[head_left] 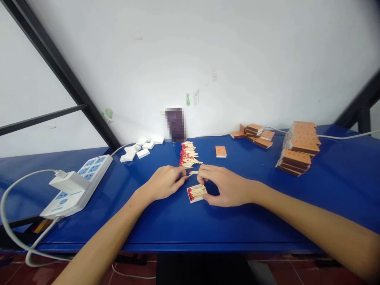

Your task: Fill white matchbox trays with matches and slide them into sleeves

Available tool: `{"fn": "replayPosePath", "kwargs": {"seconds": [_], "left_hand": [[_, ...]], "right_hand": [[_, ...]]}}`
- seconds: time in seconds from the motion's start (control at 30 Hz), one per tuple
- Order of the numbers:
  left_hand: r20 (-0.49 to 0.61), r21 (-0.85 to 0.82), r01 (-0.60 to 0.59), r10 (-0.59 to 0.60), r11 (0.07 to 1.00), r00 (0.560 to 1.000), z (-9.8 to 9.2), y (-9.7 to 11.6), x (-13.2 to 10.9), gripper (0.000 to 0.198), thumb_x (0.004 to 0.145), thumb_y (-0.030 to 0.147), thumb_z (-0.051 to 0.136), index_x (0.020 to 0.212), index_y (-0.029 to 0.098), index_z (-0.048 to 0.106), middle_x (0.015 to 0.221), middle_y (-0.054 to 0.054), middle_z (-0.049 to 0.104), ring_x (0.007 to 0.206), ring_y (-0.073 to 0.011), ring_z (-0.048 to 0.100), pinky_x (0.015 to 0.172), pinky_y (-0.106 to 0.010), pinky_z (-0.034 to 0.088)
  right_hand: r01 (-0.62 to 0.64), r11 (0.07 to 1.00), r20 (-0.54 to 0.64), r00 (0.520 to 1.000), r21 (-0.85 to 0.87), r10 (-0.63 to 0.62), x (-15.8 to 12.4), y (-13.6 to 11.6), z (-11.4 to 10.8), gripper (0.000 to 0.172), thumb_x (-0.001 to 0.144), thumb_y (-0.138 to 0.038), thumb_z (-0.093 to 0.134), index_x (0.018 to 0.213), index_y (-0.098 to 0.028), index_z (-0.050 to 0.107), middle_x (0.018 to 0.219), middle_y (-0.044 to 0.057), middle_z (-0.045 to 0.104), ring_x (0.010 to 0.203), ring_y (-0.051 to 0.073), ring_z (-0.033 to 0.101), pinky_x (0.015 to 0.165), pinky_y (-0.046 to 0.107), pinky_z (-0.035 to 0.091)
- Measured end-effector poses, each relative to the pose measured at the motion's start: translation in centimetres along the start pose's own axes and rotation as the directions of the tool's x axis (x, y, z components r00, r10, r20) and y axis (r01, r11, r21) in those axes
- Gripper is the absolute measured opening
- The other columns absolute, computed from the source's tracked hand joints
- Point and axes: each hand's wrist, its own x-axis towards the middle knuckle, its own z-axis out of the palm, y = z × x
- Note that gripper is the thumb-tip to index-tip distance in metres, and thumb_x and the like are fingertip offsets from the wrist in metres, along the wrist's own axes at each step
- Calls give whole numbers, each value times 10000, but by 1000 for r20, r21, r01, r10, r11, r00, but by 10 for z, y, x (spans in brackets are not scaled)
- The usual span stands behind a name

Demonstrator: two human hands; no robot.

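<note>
A small white matchbox tray lies on the blue table, filled with red-tipped matches. My right hand is curled at its right end, with the thumb on the near corner and a bent finger at the far side. Just left of the tray's far side, my left hand rests low with thumb and forefinger pinched close together at the end of a match. Another loose match lies between both hands. Beyond them stretches a long pile of matches, heads mostly to the left.
Several white trays lie at the back left. One orange matchbox sits right of the pile. More matchboxes are heaped behind, and stacks stand at right. A power strip with a cable occupies the left edge.
</note>
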Motion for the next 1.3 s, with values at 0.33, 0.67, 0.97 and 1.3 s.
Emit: {"fn": "replayPosePath", "kwargs": {"seconds": [0.33,0.67,0.97,1.3], "left_hand": [[145,-474,-24,105,880,984,-8,14,-6,253,933,361,525,840,152,631,572,61,410,521,-72,326,506,-208,287],[15,-432,-147,170,890,985,6,19,-3,195,826,227,622,664,151,544,551,64,494,508,-53,410,568,-202,370],[25,-342,-127,144,931,989,4,17,-3,219,877,321,591,731,157,592,558,56,494,493,-57,408,512,-196,327],[-6,-317,-173,181,933,984,2,17,-3,165,861,283,602,755,164,563,614,50,453,541,-77,356,527,-217,289]], "right_hand": [[-34,999,26,999,-1,34,-1,10,1,261,746,-227,627,903,-219,419,856,-8,531,717,137,462,648,266,355],[-11,995,61,998,103,5,1,4,7,276,745,-159,614,947,-228,439,901,-1,561,832,167,514,805,306,409],[-9,998,-13,1000,59,10,1,5,8,225,781,-246,664,934,-216,501,895,9,569,836,167,509,779,296,405],[-8,999,-4,1000,31,9,3,9,7,228,776,-304,699,894,-207,531,853,-6,587,795,158,516,770,304,388]]}}
